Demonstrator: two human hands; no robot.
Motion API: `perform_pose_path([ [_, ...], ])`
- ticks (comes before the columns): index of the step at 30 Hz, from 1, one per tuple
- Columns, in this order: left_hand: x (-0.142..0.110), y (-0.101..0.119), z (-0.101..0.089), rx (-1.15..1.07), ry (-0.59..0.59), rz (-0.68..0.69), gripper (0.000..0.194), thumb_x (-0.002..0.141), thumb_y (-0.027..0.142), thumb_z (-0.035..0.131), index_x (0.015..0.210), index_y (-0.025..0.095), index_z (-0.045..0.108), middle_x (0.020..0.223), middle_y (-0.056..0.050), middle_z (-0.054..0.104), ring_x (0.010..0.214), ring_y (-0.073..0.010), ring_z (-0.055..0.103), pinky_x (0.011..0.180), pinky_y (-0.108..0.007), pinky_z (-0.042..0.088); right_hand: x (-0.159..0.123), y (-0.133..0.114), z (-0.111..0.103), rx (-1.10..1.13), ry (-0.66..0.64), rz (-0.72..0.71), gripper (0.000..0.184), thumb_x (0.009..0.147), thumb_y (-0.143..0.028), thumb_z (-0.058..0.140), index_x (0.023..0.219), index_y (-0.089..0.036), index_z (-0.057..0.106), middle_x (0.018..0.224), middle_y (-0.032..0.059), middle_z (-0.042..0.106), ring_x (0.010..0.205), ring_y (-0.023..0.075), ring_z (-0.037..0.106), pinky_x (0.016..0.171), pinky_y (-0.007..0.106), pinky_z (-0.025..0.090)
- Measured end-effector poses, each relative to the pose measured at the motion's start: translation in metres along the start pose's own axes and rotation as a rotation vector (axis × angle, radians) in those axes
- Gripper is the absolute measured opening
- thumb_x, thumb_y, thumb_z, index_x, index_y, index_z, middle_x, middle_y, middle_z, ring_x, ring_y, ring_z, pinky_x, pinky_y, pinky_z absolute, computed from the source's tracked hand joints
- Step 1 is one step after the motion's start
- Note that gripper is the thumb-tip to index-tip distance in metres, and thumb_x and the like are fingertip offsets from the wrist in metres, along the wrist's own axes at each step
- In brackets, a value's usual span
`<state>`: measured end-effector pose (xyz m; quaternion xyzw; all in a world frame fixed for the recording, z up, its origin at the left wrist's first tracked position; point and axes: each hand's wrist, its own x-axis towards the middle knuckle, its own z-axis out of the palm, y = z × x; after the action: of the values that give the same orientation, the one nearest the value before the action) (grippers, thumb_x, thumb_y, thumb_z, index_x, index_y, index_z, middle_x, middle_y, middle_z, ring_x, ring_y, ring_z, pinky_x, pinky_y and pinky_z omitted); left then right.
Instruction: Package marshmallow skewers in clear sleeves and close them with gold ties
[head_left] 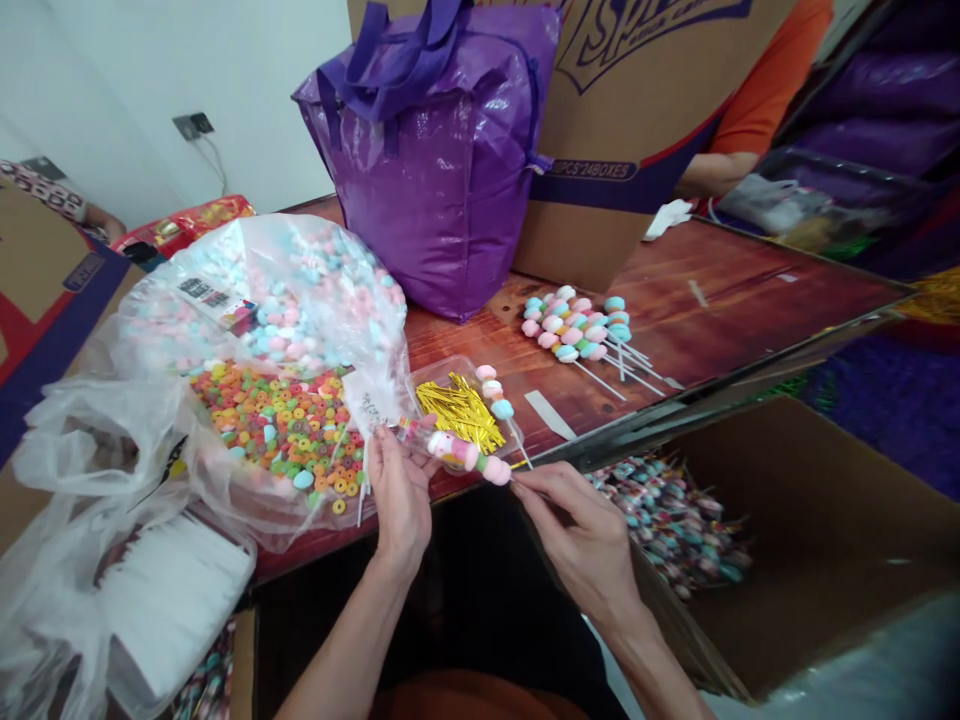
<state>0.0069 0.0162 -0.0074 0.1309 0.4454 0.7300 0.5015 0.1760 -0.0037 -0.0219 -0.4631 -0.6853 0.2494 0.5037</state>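
A candy skewer [466,456] of pink, white and green pieces lies slanted between my hands. My right hand [581,525] pinches its stick end, just below the last pink piece. Around the other end is what looks like a clear printed wrapper [417,432], held by the fingers of my left hand [401,500]. Just beyond it, a clear tray holds gold twist ties [461,408]. One more candy skewer [493,390] leans across that tray's right edge. Farther right, a pile of candy skewers [574,325] rests on the table with white sticks toward me.
Left stands a big clear bag of pastel candies [300,270] and ring candies [277,430]. White sticks [176,590] fill a plastic bag at lower left. A purple bag [442,170] stands behind. Wrapped candies [675,520] lie in a carton [810,540]. Another person's orange sleeve [772,85] shows.
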Motion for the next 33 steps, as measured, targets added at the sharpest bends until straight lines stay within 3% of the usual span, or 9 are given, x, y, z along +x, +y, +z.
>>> perform_pose_path([
  [8, -0.012, 0.002, 0.003, 0.060, -0.115, -0.092, 0.044, 0.075, 0.035, 0.084, 0.105, 0.020, 0.056, 0.112, -0.011, 0.074, 0.096, -0.0237, 0.074, 0.083, -0.037, 0.057, -0.003, -0.011, 0.009, -0.032, -0.003, -0.036, 0.015, 0.092, -0.010, 0.061, 0.091, -0.019, 0.073, 0.073, 0.0000, 0.057, 0.062, 0.0117, 0.056, 0.056, 0.023, 0.045],
  [16, -0.018, -0.001, 0.002, 0.064, -0.234, -0.186, 0.036, 0.081, 0.038, 0.079, 0.105, 0.016, 0.063, 0.102, -0.010, 0.076, 0.091, -0.0206, 0.074, 0.087, -0.036, 0.057, 0.002, -0.026, 0.025, 0.017, -0.022, -0.038, 0.012, 0.094, -0.013, 0.061, 0.094, -0.018, 0.071, 0.082, 0.0038, 0.066, 0.074, 0.0146, 0.065, 0.072, 0.024, 0.052],
  [19, -0.010, 0.005, -0.003, 0.045, -0.192, -0.168, 0.033, 0.080, 0.036, 0.079, 0.101, 0.017, 0.063, 0.103, -0.009, 0.076, 0.089, -0.0192, 0.074, 0.088, -0.035, 0.056, -0.003, -0.025, 0.017, 0.049, -0.123, 0.076, 0.008, 0.094, -0.021, 0.063, 0.093, -0.019, 0.070, 0.081, 0.0018, 0.068, 0.069, 0.0137, 0.064, 0.066, 0.023, 0.050],
  [23, -0.011, 0.006, -0.005, 0.086, -0.236, -0.210, 0.035, 0.078, 0.037, 0.081, 0.100, 0.017, 0.064, 0.101, -0.009, 0.076, 0.087, -0.0207, 0.074, 0.086, -0.036, 0.056, -0.011, -0.024, 0.013, 0.088, -0.256, 0.249, 0.024, 0.096, -0.025, 0.056, 0.075, -0.019, 0.065, 0.067, -0.0014, 0.062, 0.060, 0.0122, 0.057, 0.058, 0.022, 0.044],
  [28, -0.025, 0.000, -0.002, 0.133, -0.230, -0.307, 0.036, 0.077, 0.044, 0.080, 0.095, 0.015, 0.068, 0.088, -0.009, 0.075, 0.078, -0.0209, 0.073, 0.073, -0.033, 0.057, -0.012, -0.028, 0.032, 0.193, -0.193, 0.343, 0.026, 0.094, -0.031, 0.057, 0.072, -0.018, 0.063, 0.065, -0.0008, 0.059, 0.057, 0.0117, 0.053, 0.054, 0.022, 0.043],
  [33, -0.031, 0.006, -0.012, 0.132, -0.190, -0.267, 0.030, 0.076, 0.040, 0.081, 0.088, 0.015, 0.070, 0.071, -0.002, 0.067, 0.062, -0.0119, 0.061, 0.057, -0.022, 0.049, -0.012, -0.038, 0.053, 0.456, -0.226, 0.635, 0.024, 0.086, -0.043, 0.067, 0.090, -0.019, 0.063, 0.058, -0.0052, 0.055, 0.042, 0.0098, 0.045, 0.038, 0.021, 0.034],
])
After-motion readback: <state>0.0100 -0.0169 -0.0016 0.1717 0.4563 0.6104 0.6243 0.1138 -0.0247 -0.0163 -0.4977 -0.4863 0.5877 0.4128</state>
